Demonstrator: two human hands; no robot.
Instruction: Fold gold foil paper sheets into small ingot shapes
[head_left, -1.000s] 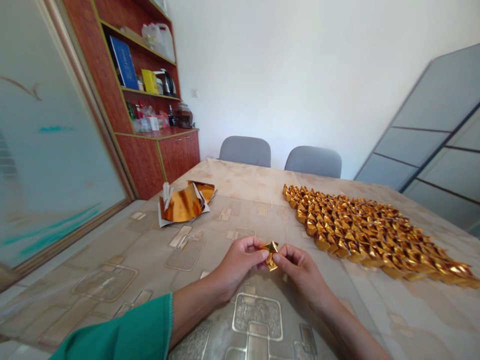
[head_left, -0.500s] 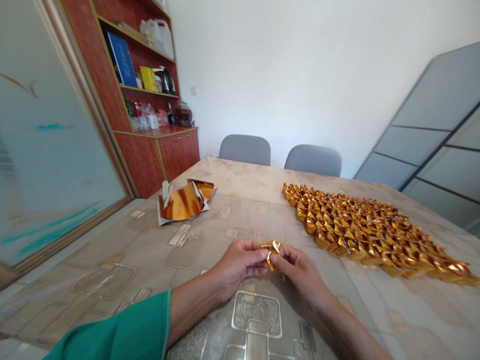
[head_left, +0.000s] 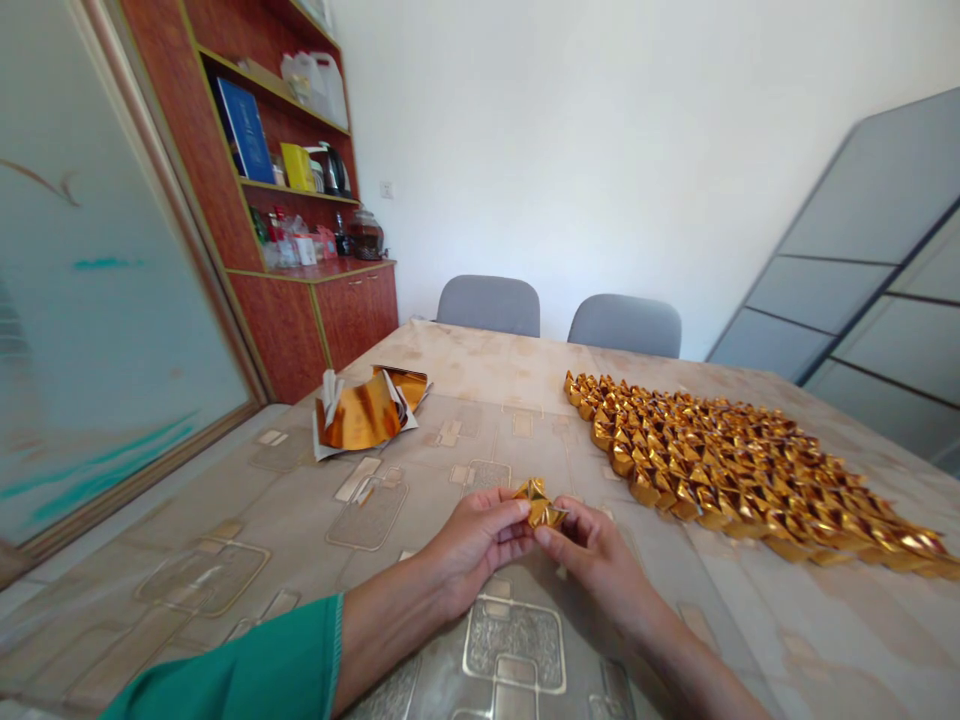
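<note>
A small folded piece of gold foil paper is held up between my two hands, above the table's near part. My left hand pinches its left side between thumb and fingers. At its lower right edge, the thumb and fingertips of my right hand grip it. Many similar folded gold foil pieces stand packed in rows on the right. To the left lies a loose stack of gold foil sheets with white backing, curled upward.
The table has a patterned plastic cover. Two grey chairs stand behind its far edge. A reddish wooden cabinet with shelved goods is at back left, beside a frosted glass door.
The foil piece has turned in my fingers and now shows more of its folded, opened-out face. My right hand has shifted its grip to the piece's lower right corner.
</note>
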